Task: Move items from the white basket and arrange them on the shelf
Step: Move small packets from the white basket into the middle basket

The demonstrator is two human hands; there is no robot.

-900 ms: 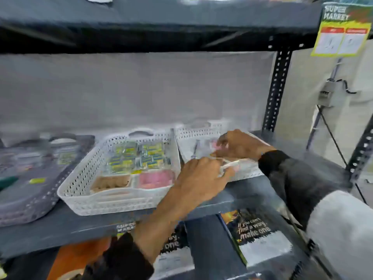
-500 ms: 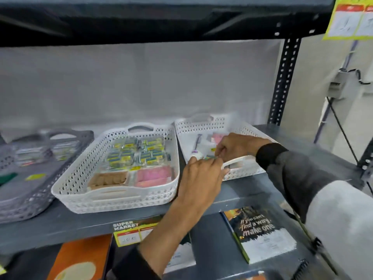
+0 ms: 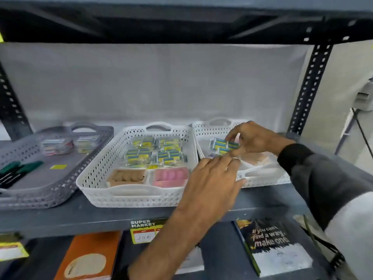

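A white basket (image 3: 266,177) stands at the right end of the grey shelf (image 3: 60,217). My right hand (image 3: 254,138) is over it, fingers pinched on a clear packet of small blue boxes (image 3: 223,145) lifted just above the basket floor. My left hand (image 3: 212,182) hovers over the basket's near left corner, fingers spread, index finger touching the packet's lower edge. A second white basket (image 3: 94,190) in the middle holds several packets of yellow-blue boxes (image 3: 153,151), a tan pack and a pink pack. What else lies in the right basket is mostly hidden by my hands.
A grey basket (image 3: 40,197) at the left holds small packets and green-handled tools (image 3: 18,168). A black perforated upright (image 3: 308,85) stands at the right rear. Below the shelf lie an orange book (image 3: 90,255) and a dark book (image 3: 272,245). A price tag (image 3: 145,231) hangs on the shelf edge.
My right hand has lifted the packet of blue boxes up out of the right basket. My left hand has opened and slid slightly left. The camera has tilted downward.
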